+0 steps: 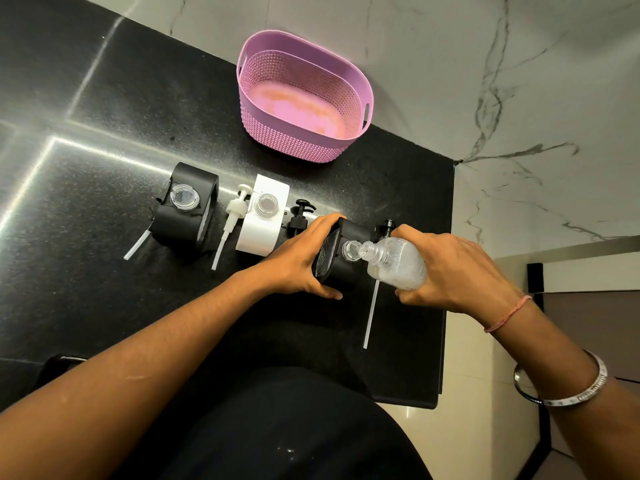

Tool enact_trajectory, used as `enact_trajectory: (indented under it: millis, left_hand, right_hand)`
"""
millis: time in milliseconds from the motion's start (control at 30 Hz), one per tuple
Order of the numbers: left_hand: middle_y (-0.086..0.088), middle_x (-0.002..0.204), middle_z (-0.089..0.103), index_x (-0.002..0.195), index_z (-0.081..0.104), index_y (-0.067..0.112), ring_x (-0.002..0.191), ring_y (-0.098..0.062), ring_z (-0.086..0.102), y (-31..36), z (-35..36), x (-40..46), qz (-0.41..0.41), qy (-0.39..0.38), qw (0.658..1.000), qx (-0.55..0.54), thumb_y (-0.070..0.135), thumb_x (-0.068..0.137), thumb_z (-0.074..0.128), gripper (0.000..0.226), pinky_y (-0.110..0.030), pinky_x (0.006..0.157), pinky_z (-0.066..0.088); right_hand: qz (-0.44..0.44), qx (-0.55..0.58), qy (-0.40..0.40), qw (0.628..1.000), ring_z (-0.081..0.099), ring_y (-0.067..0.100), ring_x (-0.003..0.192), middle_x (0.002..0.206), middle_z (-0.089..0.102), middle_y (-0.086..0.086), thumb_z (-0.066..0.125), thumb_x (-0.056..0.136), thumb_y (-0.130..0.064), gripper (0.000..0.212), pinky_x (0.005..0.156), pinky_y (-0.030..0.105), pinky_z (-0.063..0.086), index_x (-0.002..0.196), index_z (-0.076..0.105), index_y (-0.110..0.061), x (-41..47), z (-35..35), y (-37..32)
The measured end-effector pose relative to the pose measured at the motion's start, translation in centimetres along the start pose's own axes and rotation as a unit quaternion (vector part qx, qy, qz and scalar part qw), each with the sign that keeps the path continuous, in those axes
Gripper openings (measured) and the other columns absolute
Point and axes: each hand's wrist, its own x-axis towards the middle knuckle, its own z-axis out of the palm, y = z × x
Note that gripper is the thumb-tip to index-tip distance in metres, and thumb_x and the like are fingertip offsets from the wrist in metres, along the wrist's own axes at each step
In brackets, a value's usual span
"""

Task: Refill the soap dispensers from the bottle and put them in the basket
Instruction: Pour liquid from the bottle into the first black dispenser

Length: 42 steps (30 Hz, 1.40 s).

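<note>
Black speckled stone table [104, 140], set against a white marble wall [519, 81]. At the table's far edge stands a pink perforated basket [360, 95], oval, with handle slots and nothing inside it.

Nearer the viewer, three soap dispensers stand in a row, all with open necks. Left: black dispenser [180, 223]. Middle: white dispenser [258, 230]. Right: second black dispenser [334, 268], held from its left side by the left hand [298, 261], whose grip is wrapped around the body, fingers over the far edge and thumb on the near side.

The right hand [453, 271] holds a clear soap bottle [398, 261] tilted on its side, its grip closed around the bottle's base; the bottle's mouth meets the open neck of the held dispenser.

Loose pump heads lie on the table: a white pump [235, 211] with its tube between the left and middle dispensers, and a black pump [300, 214] just right of the white dispenser. Another tube [370, 317] lies below the bottle.

The right wrist bears a red thread [509, 315] and, farther up the forearm, a silver bangle [588, 386].
</note>
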Motion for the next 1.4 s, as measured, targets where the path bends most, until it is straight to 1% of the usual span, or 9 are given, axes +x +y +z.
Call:
enact_trajectory:
  millis: [100, 200, 300, 367, 500, 633, 933, 1167, 1400]
  left_hand:
    - [0.018, 0.152, 0.038, 0.159, 0.021, 0.038, 0.136, -0.013, 0.050, 0.06, -0.02, -0.07, 0.000, 0.000, 1.000, 0.003, 0.041, 0.059, 0.103, 0.130, -0.046, 0.113, 0.048]
    - [0.018, 0.153, 0.038, 0.159, 0.020, 0.039, 0.137, -0.014, 0.049, 0.11, -0.01, -0.04, -0.002, 0.001, 1.000, 0.003, 0.042, 0.059, 0.103, 0.130, -0.048, 0.114, 0.048]
    - [0.019, 0.153, 0.038, 0.160, 0.020, 0.040, 0.138, -0.015, 0.050, 0.10, 0.03, -0.01, -0.002, 0.002, 1.000, 0.004, 0.043, 0.058, 0.103, 0.131, -0.051, 0.113, 0.048]
    - [0.019, 0.152, 0.039, 0.159, 0.021, 0.040, 0.137, -0.015, 0.051, 0.05, 0.04, -0.01, -0.003, 0.003, 1.000, 0.004, 0.043, 0.058, 0.103, 0.131, -0.052, 0.112, 0.049]
    - [0.019, 0.153, 0.039, 0.159, 0.021, 0.040, 0.138, -0.014, 0.050, 0.07, 0.00, -0.01, -0.002, 0.003, 1.000, 0.005, 0.043, 0.058, 0.103, 0.130, -0.051, 0.112, 0.049]
    - [0.020, 0.151, 0.039, 0.158, 0.022, 0.040, 0.137, -0.013, 0.051, 0.12, 0.01, -0.03, 0.000, 0.003, 1.000, 0.004, 0.042, 0.059, 0.103, 0.129, -0.050, 0.112, 0.049]
    - [0.020, 0.151, 0.039, 0.159, 0.021, 0.040, 0.136, -0.014, 0.051, 0.19, -0.03, -0.10, 0.001, 0.004, 1.000, 0.004, 0.041, 0.059, 0.103, 0.129, -0.052, 0.112, 0.049]
    - [0.019, 0.151, 0.040, 0.158, 0.022, 0.040, 0.137, -0.015, 0.051, 0.23, -0.07, -0.06, 0.002, 0.003, 1.000, 0.004, 0.042, 0.058, 0.103, 0.128, -0.052, 0.111, 0.050]
    - [0.020, 0.148, 0.041, 0.157, 0.024, 0.039, 0.134, -0.012, 0.053, 0.30, -0.06, -0.11, 0.006, 0.006, 1.000, 0.000, 0.040, 0.059, 0.103, 0.126, -0.048, 0.110, 0.050]
  right_hand:
    - [0.000, 0.005, -0.003, 1.000, 0.061, 0.016, 0.088, 0.105, 0.061, -0.010, 0.084, 0.070, -0.059, 0.079, 0.072, 0.032, 0.056, 0.134, 0.041, -0.039, -0.03, 0.09, 0.02]
    - [0.006, 0.009, -0.011, 1.000, 0.060, 0.015, 0.090, 0.110, 0.062, -0.008, 0.084, 0.071, -0.058, 0.082, 0.075, 0.031, 0.057, 0.137, 0.042, -0.037, 0.00, 0.02, 0.08]
    - [0.007, -0.001, -0.003, 1.000, 0.059, 0.014, 0.086, 0.107, 0.062, -0.009, 0.084, 0.070, -0.058, 0.082, 0.071, 0.028, 0.053, 0.138, 0.042, -0.037, -0.03, 0.04, 0.05]
    - [0.008, -0.005, -0.001, 1.000, 0.056, 0.013, 0.084, 0.105, 0.061, -0.010, 0.084, 0.071, -0.057, 0.082, 0.068, 0.025, 0.046, 0.138, 0.043, -0.037, -0.01, 0.09, 0.01]
    - [0.010, -0.007, -0.001, 1.000, 0.054, 0.012, 0.084, 0.103, 0.055, -0.014, 0.084, 0.071, -0.059, 0.082, 0.065, 0.020, 0.039, 0.138, 0.042, -0.038, 0.07, 0.11, 0.09]
    - [0.004, -0.005, 0.001, 1.000, 0.058, 0.014, 0.085, 0.104, 0.060, -0.012, 0.084, 0.069, -0.058, 0.079, 0.067, 0.024, 0.046, 0.134, 0.042, -0.040, -0.04, 0.09, 0.10]
    - [0.003, -0.006, 0.000, 1.000, 0.056, 0.012, 0.084, 0.103, 0.057, -0.013, 0.084, 0.070, -0.058, 0.079, 0.067, 0.023, 0.044, 0.134, 0.042, -0.039, 0.02, 0.08, 0.13]
    - [0.003, 0.000, -0.006, 1.000, 0.062, 0.016, 0.090, 0.108, 0.061, -0.009, 0.085, 0.070, -0.057, 0.081, 0.075, 0.035, 0.060, 0.135, 0.040, -0.039, 0.02, -0.09, -0.03]
    - [0.005, -0.006, -0.001, 1.000, 0.062, 0.018, 0.086, 0.103, 0.062, -0.009, 0.084, 0.069, -0.056, 0.075, 0.072, 0.035, 0.058, 0.130, 0.043, -0.038, -0.13, -0.38, -0.28]
